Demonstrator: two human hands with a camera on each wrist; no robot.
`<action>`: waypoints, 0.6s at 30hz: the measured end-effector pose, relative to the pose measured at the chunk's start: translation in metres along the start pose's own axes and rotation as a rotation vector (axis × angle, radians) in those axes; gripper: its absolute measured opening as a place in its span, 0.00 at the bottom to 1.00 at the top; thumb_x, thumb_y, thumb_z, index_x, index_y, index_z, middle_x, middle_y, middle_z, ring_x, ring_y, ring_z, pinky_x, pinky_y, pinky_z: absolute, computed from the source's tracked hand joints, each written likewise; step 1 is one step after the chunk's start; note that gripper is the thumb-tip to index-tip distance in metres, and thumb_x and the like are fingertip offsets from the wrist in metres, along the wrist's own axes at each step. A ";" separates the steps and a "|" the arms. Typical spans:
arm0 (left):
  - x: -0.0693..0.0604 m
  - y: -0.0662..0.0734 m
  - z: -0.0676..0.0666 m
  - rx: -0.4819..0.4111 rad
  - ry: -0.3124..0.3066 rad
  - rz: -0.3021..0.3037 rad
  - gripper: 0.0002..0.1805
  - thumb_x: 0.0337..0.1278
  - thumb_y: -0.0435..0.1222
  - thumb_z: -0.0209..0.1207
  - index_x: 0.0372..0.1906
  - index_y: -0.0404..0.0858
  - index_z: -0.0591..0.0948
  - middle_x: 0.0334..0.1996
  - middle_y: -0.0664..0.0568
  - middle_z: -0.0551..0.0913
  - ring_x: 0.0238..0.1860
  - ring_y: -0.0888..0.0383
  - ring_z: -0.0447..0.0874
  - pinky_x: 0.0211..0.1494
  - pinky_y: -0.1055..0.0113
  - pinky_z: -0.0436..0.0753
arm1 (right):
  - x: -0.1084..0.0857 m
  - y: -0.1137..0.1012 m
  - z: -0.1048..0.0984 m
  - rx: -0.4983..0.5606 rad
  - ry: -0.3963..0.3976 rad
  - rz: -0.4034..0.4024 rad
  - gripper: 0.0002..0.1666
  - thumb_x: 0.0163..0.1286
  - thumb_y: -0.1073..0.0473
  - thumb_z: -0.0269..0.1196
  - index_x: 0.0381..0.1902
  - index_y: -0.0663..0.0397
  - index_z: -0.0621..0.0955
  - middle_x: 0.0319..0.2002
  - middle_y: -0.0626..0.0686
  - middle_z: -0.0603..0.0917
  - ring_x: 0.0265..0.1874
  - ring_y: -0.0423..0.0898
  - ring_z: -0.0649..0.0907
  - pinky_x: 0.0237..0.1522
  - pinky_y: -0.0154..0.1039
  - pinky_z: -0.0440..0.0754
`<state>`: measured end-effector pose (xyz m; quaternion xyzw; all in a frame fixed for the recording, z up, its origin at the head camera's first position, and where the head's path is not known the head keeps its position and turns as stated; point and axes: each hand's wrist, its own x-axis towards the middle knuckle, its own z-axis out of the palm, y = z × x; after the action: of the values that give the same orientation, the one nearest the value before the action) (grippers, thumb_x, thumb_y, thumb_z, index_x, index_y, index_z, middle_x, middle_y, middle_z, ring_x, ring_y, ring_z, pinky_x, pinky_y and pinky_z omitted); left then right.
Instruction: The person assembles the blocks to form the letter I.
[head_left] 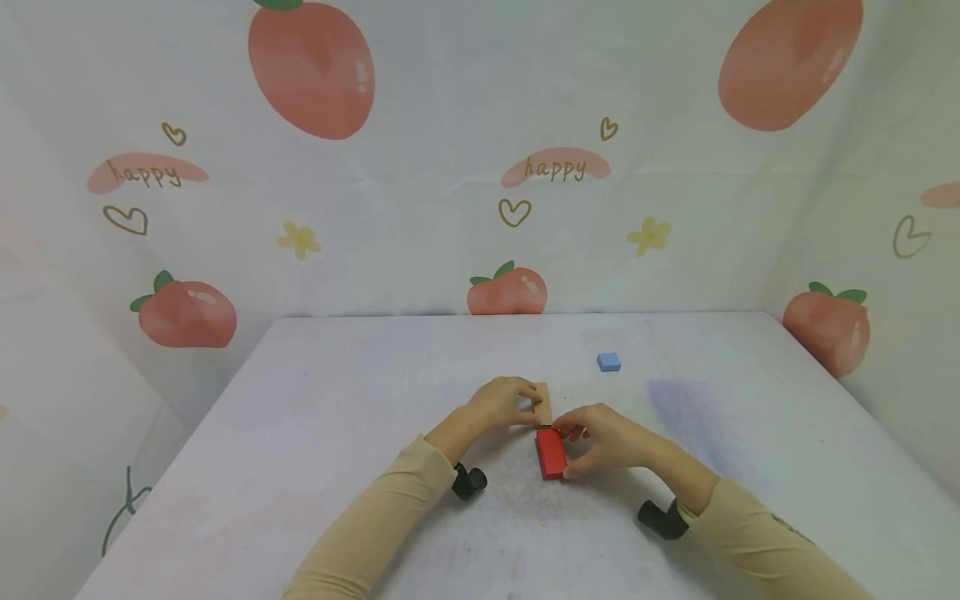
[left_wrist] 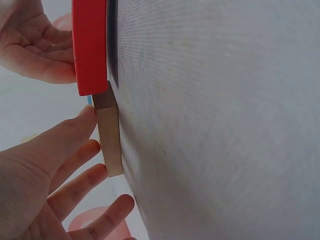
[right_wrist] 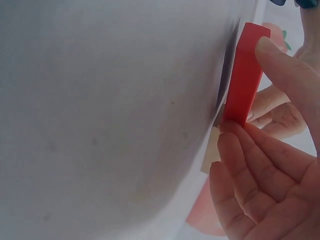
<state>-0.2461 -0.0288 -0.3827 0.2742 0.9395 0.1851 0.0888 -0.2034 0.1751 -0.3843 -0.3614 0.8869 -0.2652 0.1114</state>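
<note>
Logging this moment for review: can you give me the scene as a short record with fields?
Left hand: at the wooden block; grip unclear
Right hand: holds the red block by its ends
Red block position: nearer the person than the wooden block
Blue block: on the table, farther away, untouched
Backdrop: pale, printed with fruit, hearts, "happy"

Your left arm [head_left: 375, 525] and right arm [head_left: 757, 533] reach forward, angling inward. Your left hand [head_left: 501, 403] sits slightly farther forward, near your right hand [head_left: 609, 438]; its thumb opposes its fingers in a pinch. Your right thumb pinches against fingertips, its outer fingers bent.
</note>
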 end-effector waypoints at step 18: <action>0.000 0.000 -0.001 -0.027 0.016 0.021 0.21 0.49 0.42 0.66 0.50 0.41 0.83 0.56 0.49 0.80 0.61 0.53 0.75 0.64 0.60 0.72 | 0.002 -0.005 0.001 -0.013 0.015 0.037 0.33 0.44 0.52 0.75 0.46 0.66 0.80 0.39 0.52 0.85 0.34 0.40 0.82 0.39 0.33 0.80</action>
<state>-0.2462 -0.0294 -0.3822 0.2813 0.9346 0.2010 0.0833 -0.2016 0.1703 -0.3827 -0.3437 0.8959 -0.2601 0.1074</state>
